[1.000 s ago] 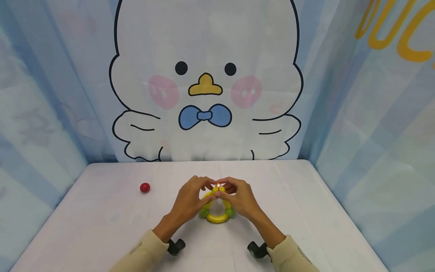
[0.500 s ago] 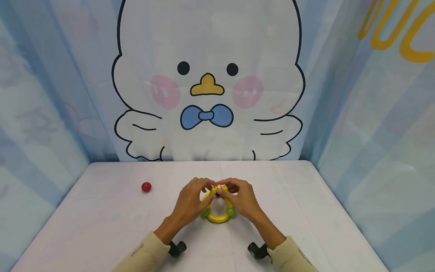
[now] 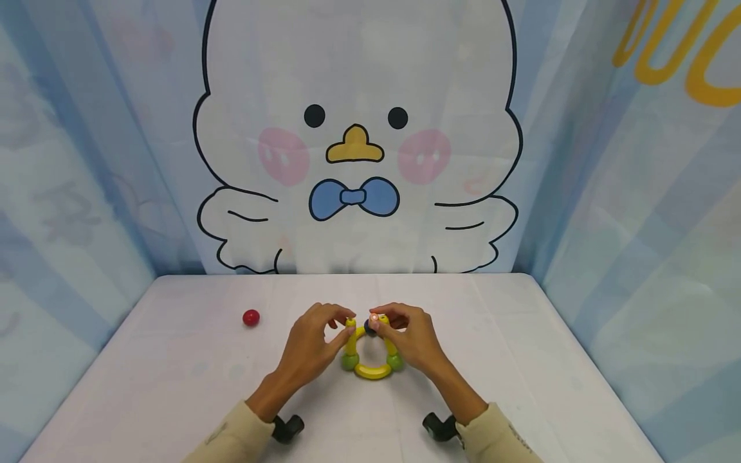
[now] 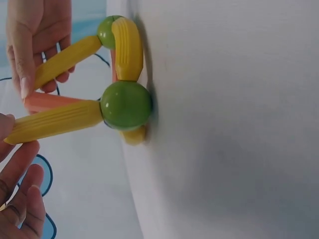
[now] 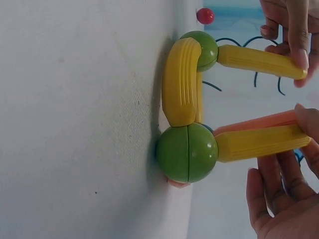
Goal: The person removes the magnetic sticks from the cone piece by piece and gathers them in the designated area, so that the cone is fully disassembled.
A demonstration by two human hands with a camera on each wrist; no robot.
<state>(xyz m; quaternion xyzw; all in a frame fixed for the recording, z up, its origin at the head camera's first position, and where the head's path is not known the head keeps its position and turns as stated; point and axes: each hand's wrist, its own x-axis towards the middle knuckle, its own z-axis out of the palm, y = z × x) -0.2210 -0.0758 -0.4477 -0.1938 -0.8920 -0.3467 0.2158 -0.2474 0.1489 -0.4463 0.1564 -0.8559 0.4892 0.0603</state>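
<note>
A ring of curved yellow magnetic rods (image 3: 373, 372) joins two green balls (image 3: 350, 363) and a dark blue ball (image 3: 368, 327) on the white table. My left hand (image 3: 309, 339) pinches the top of a straight yellow rod (image 4: 60, 121), which rises from the left green ball. Opposite it, my right hand (image 3: 410, 329) pinches the upper end of another straight yellow rod (image 5: 264, 143). Beside that rod an orange rod (image 5: 256, 122) also reaches my right fingertips, its lower end hidden. The tops of the two yellow rods stand apart.
A red ball (image 3: 251, 317) lies on the table (image 3: 173, 386) to the left of the ring. Behind the table's far edge hangs a cloth backdrop (image 3: 359, 238) with a cartoon bird, and printed curtains (image 3: 631, 225) flank both sides.
My left hand has moved left with the top of its yellow rod, which leaned inward and now stands nearly upright. The blue ball shows between my hands. My right hand is nearly still.
</note>
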